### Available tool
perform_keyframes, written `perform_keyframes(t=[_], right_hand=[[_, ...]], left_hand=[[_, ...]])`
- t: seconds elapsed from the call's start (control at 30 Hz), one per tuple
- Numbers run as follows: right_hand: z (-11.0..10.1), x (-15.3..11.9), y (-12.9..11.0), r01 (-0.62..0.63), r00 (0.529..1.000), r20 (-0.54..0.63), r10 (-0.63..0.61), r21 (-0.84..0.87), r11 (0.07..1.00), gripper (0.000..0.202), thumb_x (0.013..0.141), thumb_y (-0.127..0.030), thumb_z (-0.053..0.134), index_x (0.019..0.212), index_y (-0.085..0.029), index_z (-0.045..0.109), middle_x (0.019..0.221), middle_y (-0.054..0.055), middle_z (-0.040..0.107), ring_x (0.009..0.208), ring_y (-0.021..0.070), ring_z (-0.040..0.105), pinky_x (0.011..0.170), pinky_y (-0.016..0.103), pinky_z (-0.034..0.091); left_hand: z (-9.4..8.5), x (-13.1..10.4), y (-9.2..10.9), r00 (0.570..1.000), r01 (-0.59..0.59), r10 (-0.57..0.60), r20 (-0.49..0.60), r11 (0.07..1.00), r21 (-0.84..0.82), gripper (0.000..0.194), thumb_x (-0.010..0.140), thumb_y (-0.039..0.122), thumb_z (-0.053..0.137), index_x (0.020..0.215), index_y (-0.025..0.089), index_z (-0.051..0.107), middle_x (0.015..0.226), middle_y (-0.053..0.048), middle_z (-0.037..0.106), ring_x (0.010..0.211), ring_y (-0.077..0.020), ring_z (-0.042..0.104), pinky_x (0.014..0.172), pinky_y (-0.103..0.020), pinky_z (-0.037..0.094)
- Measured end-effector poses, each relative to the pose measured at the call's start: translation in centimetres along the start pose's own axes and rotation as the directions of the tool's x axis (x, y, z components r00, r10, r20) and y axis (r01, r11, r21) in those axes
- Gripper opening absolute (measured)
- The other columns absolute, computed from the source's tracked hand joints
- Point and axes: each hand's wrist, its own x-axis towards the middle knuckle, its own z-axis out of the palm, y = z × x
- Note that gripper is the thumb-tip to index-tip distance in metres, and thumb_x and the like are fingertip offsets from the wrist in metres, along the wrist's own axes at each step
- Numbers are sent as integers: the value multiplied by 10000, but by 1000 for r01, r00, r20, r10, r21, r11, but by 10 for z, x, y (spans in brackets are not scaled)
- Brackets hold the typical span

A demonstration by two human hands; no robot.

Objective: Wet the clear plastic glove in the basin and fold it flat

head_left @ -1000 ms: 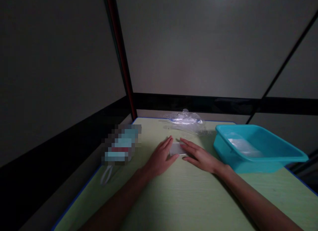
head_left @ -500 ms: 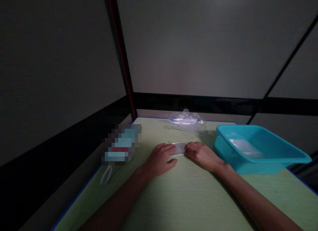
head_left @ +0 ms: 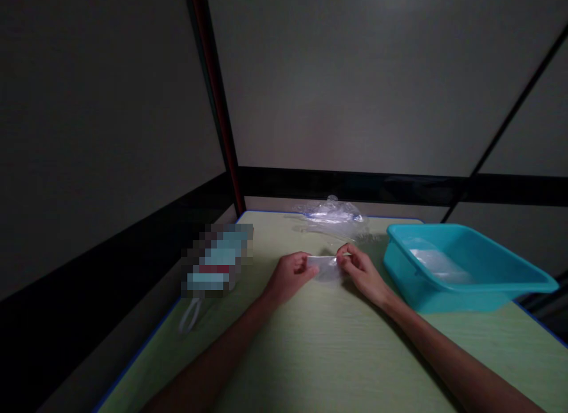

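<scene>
A small clear plastic bag [head_left: 325, 268] is stretched between my two hands, just above the pale green table [head_left: 302, 354]. My left hand [head_left: 290, 276] pinches its left end between thumb and fingers. At the other end, my right hand [head_left: 357, 269] grips the bag with bent fingers and thumb. The upper edge of the bag runs nearly straight from hand to hand. Whether anything lies inside it I cannot tell.
A turquoise plastic basin [head_left: 461, 300] stands on the right, with clear plastic bags [head_left: 439, 265] inside. Crumpled clear plastic [head_left: 335, 218] lies at the table's back edge. On the left sits a blurred-out object [head_left: 219, 259] with a pale loop strap [head_left: 190, 316]. Walls close in behind and at left.
The bag lay flat on the table under my fingers; now both hands have it pinched and its edge raised. My right hand has turned, its fingers lifted off the table.
</scene>
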Motion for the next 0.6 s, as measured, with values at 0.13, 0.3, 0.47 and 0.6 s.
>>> perform_keyframes(t=[0.13,0.3,0.47,0.6], right_hand=[[5,3,5,-67,997,-34,71,105,992,134,739,-312,460,712,-185,427,490,-79,367,409,63,326,386,180,244],[10,1,6,-183,983,24,183,263,947,272,631,-338,617,773,-182,447,578,-51,506,461,76,453,437,193,350],[14,0,4,-239,971,110,212,417,877,272,570,-274,684,772,-153,546,627,-31,552,547,92,510,492,195,391],[14,-1,3,-256,966,145,214,443,859,214,592,-213,660,775,-144,573,655,-23,563,579,88,516,512,189,415]], left_hand=[[1,3,-1,998,54,-55,-9,992,-114,149,582,250,614,618,120,551,579,-25,612,511,-124,558,495,-207,403],[0,3,-1,995,82,-94,-42,969,-232,173,572,266,630,635,122,556,567,-17,602,530,-126,555,517,-212,404],[0,5,-3,991,105,-126,-49,945,-309,203,555,273,652,648,119,557,581,-18,597,528,-126,549,505,-212,396],[3,5,-1,989,122,-144,-35,924,-364,222,544,267,665,664,119,550,603,-20,594,540,-123,545,526,-218,402]])
